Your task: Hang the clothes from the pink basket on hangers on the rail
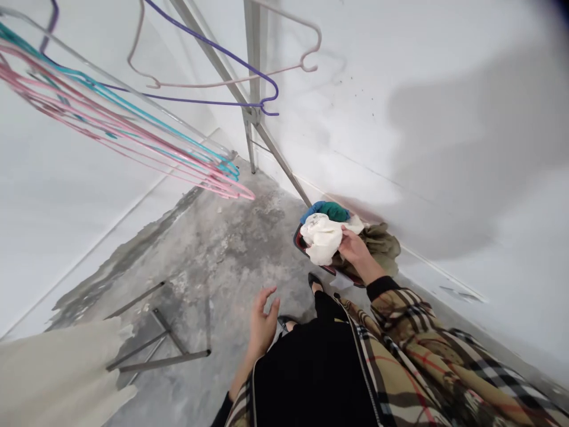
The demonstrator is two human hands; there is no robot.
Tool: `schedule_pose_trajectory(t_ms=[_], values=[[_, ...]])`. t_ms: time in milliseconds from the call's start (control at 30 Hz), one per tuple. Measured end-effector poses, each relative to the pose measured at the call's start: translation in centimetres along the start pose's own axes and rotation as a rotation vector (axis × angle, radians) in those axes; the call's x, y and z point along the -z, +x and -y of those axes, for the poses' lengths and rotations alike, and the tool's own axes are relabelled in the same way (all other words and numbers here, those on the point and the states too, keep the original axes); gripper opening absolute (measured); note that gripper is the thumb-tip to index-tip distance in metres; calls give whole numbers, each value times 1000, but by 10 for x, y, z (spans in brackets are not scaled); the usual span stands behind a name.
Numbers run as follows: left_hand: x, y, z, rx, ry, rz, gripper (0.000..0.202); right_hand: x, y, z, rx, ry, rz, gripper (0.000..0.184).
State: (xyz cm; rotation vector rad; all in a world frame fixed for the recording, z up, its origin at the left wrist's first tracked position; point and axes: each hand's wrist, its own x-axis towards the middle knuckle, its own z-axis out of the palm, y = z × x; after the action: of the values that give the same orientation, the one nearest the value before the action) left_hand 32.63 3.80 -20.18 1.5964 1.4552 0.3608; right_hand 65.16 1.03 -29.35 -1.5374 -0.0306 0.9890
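My right hand [354, 249] reaches to a white cloth [323, 236] bunched on top of a basket of laundry, its fingers closed on the cloth's right side. Behind the white cloth lie a green cloth [334, 211] and a blue cloth [313, 210]. An olive-brown cloth [383, 246] spills over the basket's right side, beyond my right wrist. Only part of the basket's dark and red rim [299, 239] shows. My left hand [264, 320] hangs over the floor with thumb and fingers apart, holding nothing.
Several pink hangers [178, 159], turquoise hangers [151, 121] and a purple hanger [191, 102] hang at upper left. A metal rack frame [280, 157] stands against the wall. At lower left, a cream cloth [57, 367] hangs beside metal legs [169, 359] on the grey floor.
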Motion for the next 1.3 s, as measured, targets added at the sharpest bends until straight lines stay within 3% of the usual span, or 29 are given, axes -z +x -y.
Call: schedule_pose_trajectory(t_ms=[133,300,467,600,833,933,1000,1100,1133,1200,1300], values=[[-10,18,-26,-209,14,91,27,8,-48,39,-16,203,125,8],[-19,36,-80,-523,16,197,34,-2,-96,99,38,342,251,9],[-23,29,-128,-802,-27,200,60,-20,-138,148,85,293,338,11],[-22,17,-148,-877,-144,200,75,-42,-170,163,91,235,464,19],[2,-12,-159,-785,-477,90,36,-71,-215,170,232,121,662,35],[24,-23,-163,-733,-583,63,34,-76,-237,167,464,17,706,44],[40,-25,-165,-680,-685,-15,32,-79,-254,156,756,-97,590,46],[65,-26,-164,-604,-855,-203,28,-88,-277,125,1225,-264,280,35],[73,-27,-163,-584,-906,-253,28,-93,-283,112,1348,-310,234,32],[88,-32,-161,-567,-978,-314,28,-105,-287,88,1508,-424,237,33],[108,-43,-156,-595,-991,-385,26,-128,-275,63,1528,-633,252,38]])
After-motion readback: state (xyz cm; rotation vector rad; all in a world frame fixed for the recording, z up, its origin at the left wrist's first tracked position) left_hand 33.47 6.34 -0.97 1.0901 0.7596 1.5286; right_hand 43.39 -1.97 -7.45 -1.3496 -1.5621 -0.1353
